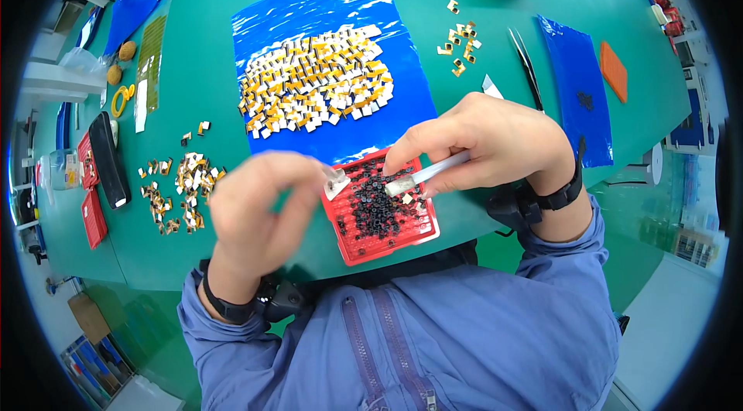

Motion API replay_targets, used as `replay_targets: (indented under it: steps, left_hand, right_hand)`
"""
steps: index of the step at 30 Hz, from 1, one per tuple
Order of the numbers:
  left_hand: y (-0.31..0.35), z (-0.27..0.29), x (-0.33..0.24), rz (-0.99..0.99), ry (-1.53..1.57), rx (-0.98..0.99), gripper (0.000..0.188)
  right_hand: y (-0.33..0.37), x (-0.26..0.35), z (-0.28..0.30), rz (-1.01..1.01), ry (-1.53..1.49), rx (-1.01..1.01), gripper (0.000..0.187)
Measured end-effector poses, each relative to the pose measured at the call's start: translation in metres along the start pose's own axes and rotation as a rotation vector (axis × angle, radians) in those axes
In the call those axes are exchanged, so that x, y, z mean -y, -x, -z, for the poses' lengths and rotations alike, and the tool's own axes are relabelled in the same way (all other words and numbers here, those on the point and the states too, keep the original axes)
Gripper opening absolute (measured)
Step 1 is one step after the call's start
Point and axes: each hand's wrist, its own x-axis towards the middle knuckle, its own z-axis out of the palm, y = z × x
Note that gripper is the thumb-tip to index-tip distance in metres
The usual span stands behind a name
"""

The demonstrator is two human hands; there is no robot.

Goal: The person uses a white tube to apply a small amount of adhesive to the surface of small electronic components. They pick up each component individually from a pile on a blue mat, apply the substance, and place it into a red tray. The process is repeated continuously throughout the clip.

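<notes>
Two hands are working above one red tray [352, 252], and I follow them from my distant seat through the head camera. With the right hand [487, 146] the person is gripping a slim white stick [445, 169], held between thumb and fingers; its pale tip points down to the left, over the small black parts [370, 210] which are lying in the tray. About the left hand [259, 198] I must be more careful — it is blurred, the fingers are curled, and a small pale piece [335, 183] shows just at its fingertips, above the left rim of the tray. Whether these fingers really grip the piece, I cannot tell.

Behind the tray I see a blue sheet [309, 5], and on it many white-and-gold pieces [313, 82] are lying close together. More of such pieces lie loose on the green table [205, 16]: one scattered group [193, 179] to the left of the left hand, and one smaller group [462, 43] beyond the right hand. Near this smaller group is a pair of tweezers [526, 66], and farther right is a second blue sheet [569, 63] — some tiny dark parts [585, 101] rest on it, and an orange block [614, 72] lies just beside it
</notes>
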Motion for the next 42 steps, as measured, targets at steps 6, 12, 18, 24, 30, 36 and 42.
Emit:
replay_targets:
  steps: [6,12,18,24,30,36,42]
  left_hand:
    - [-0.014,0.014,0.022,0.268,-0.140,-0.086,0.006]
    - [-0.011,0.011,0.035,0.188,-0.371,0.115,0.009]
    - [-0.008,0.005,0.044,0.186,-0.444,0.127,0.010]
    - [-0.010,0.003,0.042,0.215,-0.476,0.037,0.016]
    - [-0.010,0.046,0.050,0.226,-0.660,-0.157,0.018]
    - [0.008,0.083,0.077,0.567,-0.764,-0.105,0.016]
    - [0.007,0.079,0.084,0.534,-0.810,-0.030,0.015]
  right_hand:
    - [0.001,-0.009,-0.012,0.162,-0.066,-0.061,0.029]
    - [-0.001,-0.005,-0.018,0.146,-0.051,-0.106,0.030]
    - [-0.003,-0.002,-0.016,0.134,-0.008,-0.048,0.037]
    - [-0.006,0.000,-0.016,0.164,-0.046,-0.095,0.036]
    - [-0.004,-0.004,-0.017,0.236,-0.024,-0.094,0.036]
    - [-0.004,-0.002,-0.016,0.213,0.021,-0.027,0.040]
    - [-0.004,0.002,-0.016,0.177,0.054,-0.085,0.042]
